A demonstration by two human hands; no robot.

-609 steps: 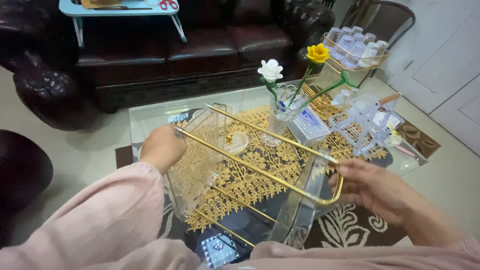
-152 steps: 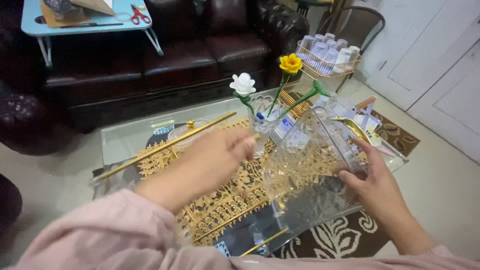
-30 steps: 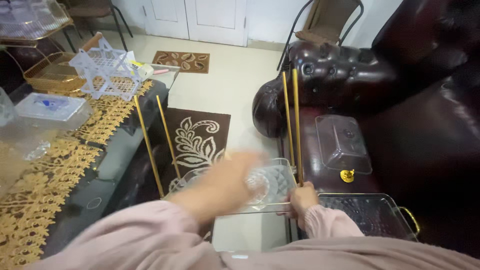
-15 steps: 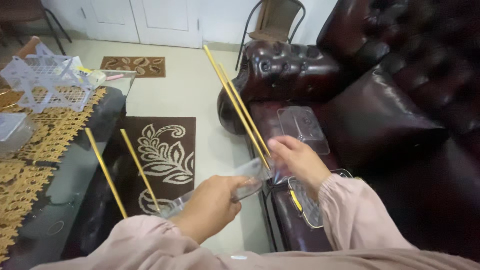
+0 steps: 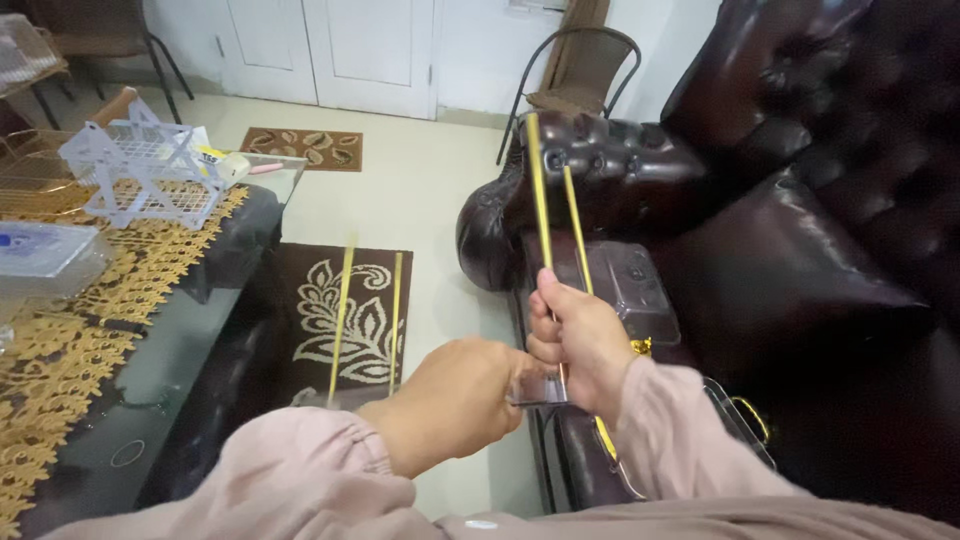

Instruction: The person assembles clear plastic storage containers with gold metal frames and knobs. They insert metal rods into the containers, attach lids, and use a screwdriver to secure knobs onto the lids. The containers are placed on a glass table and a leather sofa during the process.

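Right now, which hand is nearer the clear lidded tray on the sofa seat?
Right. The right hand, gripping gold rods, sits just in front of the clear tray; the left hand is lower and further left, over the floor gap.

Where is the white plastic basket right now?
In the head view, the white plastic basket sits far left on the glass table, on the gold lace runner, beside a yellowish tape roll.

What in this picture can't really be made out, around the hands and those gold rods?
- Head view: the clear plastic piece between the left hand and right hand is mostly covered by fingers; its shape is unclear.
- The left pair of gold rods is motion-blurred, and its lower end is hidden behind the left hand.
- The clear tray on the sofa is see-through; its edges are hard to trace.
- The white basket contents are too small to tell.
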